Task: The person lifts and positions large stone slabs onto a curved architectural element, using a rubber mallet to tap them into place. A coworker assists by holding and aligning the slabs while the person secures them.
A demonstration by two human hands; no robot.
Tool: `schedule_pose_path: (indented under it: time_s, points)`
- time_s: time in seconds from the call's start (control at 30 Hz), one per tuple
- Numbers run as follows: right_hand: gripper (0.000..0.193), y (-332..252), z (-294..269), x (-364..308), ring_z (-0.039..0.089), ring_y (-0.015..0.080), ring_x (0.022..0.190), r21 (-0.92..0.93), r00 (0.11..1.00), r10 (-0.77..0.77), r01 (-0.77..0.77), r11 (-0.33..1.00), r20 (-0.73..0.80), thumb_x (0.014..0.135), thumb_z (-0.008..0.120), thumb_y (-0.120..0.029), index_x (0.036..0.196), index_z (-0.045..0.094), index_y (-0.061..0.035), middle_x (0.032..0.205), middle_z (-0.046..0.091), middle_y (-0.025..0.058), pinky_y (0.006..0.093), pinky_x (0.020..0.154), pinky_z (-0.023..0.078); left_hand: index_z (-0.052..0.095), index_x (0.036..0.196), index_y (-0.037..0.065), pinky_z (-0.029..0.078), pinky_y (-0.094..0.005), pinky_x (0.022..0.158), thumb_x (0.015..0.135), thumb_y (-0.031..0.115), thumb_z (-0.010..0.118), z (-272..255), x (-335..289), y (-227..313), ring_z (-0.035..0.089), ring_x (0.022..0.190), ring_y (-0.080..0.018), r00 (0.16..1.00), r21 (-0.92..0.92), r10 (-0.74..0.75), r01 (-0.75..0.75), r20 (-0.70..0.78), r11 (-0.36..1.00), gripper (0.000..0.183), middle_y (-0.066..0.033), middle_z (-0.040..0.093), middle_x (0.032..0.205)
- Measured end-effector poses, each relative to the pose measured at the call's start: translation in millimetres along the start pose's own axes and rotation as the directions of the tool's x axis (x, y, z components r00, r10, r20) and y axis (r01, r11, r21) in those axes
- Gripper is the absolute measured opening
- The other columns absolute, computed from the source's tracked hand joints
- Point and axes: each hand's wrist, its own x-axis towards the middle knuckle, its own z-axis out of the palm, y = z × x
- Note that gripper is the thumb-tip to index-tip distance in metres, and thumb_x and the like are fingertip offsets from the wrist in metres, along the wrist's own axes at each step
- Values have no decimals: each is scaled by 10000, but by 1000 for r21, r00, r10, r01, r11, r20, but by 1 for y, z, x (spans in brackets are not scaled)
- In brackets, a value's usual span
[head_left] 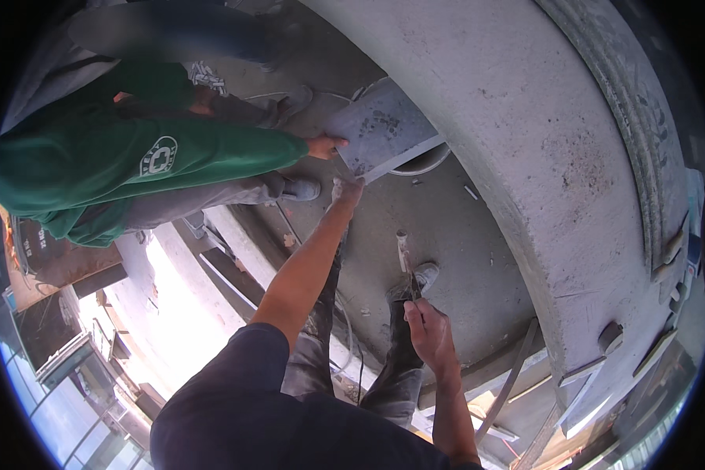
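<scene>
My left hand point(348, 190), its fingers bent round the near corner, grips a flat grey slab point(360, 141). Dark wet-looking spots mark the slab's top face, and a pale edge runs along its near side. Another person's hand point(323, 146), in a green sleeve, holds the same slab just beyond mine. Beneath the slab the rim of a round bucket point(427, 166) shows; its inside is mostly hidden. My right hand point(429, 333) is closed on the thin handle of a narrow hand tool point(404, 252). Its pale, smeared end points away from me, and its exact kind is unclear.
A thick curved concrete wall point(517, 157) sweeps along the right side. The co-worker in the green top point(94, 164) stands at the left. A hose point(345, 329) runs beside my legs. Wood strips point(509, 384) lean at the lower right. Small debris dots the grey floor point(478, 258).
</scene>
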Motion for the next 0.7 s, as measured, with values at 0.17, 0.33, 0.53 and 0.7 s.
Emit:
schedule_pose_path:
  time_s: [0.17, 0.33, 0.53, 0.7]
  points:
    - [271, -47, -40, -67, 695, 419, 794, 91, 999, 22, -25, 996, 30, 1070, 646, -251, 988, 671, 6, 842, 693, 232, 426, 719, 535, 631, 1460, 108, 590, -402, 884, 1057, 538, 619, -51, -204, -8, 730, 1091, -225, 714, -134, 142, -68, 685, 989, 589, -81, 740, 1231]
    - [303, -72, -98, -140, 621, 174, 727, 309, 999, 7, -23, 951, 53, 1073, 655, -299, 1054, 697, 0, 801, 671, 138, 366, 726, 524, 679, 1321, 80, 611, -398, 821, 1129, 555, 512, -113, -377, 22, 746, 919, -202, 431, -459, 272, 423, 861, 782, 540, -70, 752, 1094]
    - [244, -133, -182, -229, 631, 162, 770, 265, 958, -282, 286, 921, -57, 1035, 743, -291, 1126, 719, -65, 893, 684, 60, 340, 733, 520, 706, 1149, 30, 473, -282, 464, 1124, 532, 540, -136, -498, 96, 565, 509, -113, 527, -480, 390, 37, 755, 877, 529, 3, 575, 688]
    - [280, -171, -244, -254, 681, 263, 899, -237, 739, -639, 595, 768, -213, 966, 829, -259, 1191, 743, -118, 1073, 713, 83, 377, 800, 550, 717, 1126, 24, 439, -265, 477, 1118, 485, 560, -141, -587, 181, 532, 521, -101, 281, -440, 499, -247, 820, 863, 487, 14, 532, 697]
